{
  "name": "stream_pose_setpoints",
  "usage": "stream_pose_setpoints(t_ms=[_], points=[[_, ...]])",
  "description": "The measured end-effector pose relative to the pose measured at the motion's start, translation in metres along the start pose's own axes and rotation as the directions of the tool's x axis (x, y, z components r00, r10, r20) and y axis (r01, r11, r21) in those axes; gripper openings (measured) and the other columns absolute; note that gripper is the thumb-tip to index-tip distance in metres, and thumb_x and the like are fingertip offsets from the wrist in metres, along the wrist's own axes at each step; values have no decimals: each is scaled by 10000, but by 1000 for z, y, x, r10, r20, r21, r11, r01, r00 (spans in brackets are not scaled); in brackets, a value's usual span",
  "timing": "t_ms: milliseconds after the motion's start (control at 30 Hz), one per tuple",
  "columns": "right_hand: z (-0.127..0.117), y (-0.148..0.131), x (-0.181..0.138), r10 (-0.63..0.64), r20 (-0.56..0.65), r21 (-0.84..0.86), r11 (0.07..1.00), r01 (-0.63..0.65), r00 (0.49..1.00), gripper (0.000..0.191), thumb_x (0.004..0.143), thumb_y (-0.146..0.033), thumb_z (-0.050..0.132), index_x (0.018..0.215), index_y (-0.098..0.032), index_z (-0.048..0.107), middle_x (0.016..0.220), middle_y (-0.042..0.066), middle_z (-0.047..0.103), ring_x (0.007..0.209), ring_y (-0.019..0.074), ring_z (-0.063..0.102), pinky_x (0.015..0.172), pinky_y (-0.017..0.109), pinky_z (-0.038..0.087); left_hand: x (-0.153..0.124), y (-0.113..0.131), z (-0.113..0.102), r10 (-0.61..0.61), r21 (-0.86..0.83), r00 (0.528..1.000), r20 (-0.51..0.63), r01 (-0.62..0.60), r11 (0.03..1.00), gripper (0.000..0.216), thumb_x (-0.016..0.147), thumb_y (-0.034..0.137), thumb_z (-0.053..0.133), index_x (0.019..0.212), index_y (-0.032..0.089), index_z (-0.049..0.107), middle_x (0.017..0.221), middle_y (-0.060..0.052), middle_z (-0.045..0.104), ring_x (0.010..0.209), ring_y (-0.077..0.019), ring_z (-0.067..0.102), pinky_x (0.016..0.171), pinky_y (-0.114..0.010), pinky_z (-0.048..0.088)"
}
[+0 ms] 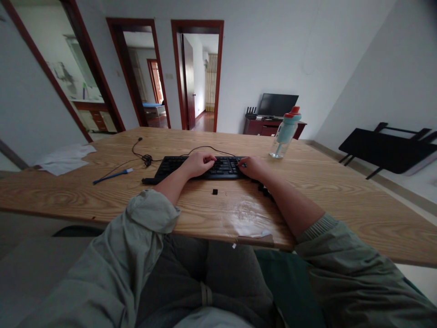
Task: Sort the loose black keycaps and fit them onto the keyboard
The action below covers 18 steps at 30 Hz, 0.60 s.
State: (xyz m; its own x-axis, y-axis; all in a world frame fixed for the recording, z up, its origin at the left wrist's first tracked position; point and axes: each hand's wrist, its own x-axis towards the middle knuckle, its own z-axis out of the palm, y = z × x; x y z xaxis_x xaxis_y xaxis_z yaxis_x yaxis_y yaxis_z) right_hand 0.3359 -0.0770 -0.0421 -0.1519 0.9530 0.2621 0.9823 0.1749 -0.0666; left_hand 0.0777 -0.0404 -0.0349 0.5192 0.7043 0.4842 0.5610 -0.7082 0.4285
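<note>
A black keyboard (221, 166) lies on the wooden table (85, 191), its cable (146, 158) coiled off to the left. My left hand (200, 163) rests on the keyboard's middle with its fingers curled down onto the keys. My right hand (252, 167) sits at the keyboard's right end, fingers pinched together on something small and dark that I cannot make out. One loose black keycap (215, 192) lies on the table in front of the keyboard. More loose dark keycaps (264, 189) lie beside my right forearm.
A blue pen-like tool (112, 176) lies left of the keyboard. White paper (64, 158) sits at the table's far left. A teal bottle with a red cap (286, 133) stands behind the keyboard's right end. A black folded table (385, 148) leans at the right wall.
</note>
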Motion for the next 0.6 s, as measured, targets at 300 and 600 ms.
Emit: stream_pose_setpoints(t_ms=[300,600], points=[[-3,1,-3,-75,20,-102,992,77,997,286,904,-301,530,1049,-238,768,1033,87,768,912,243,698,777,286,481,0,-2,2,34,3,999,-6,-34,999,250,833,291,592,958,166,769,783,-39,718,722,-165,629,712,-280,485],[3,3,-1,-86,-10,-29,996,86,996,271,928,-266,529,1102,-221,733,1072,80,757,954,229,689,838,283,472,1,-2,2,18,-3,1000,5,-18,1000,255,830,293,600,972,165,768,783,-38,715,715,-160,620,689,-276,478]])
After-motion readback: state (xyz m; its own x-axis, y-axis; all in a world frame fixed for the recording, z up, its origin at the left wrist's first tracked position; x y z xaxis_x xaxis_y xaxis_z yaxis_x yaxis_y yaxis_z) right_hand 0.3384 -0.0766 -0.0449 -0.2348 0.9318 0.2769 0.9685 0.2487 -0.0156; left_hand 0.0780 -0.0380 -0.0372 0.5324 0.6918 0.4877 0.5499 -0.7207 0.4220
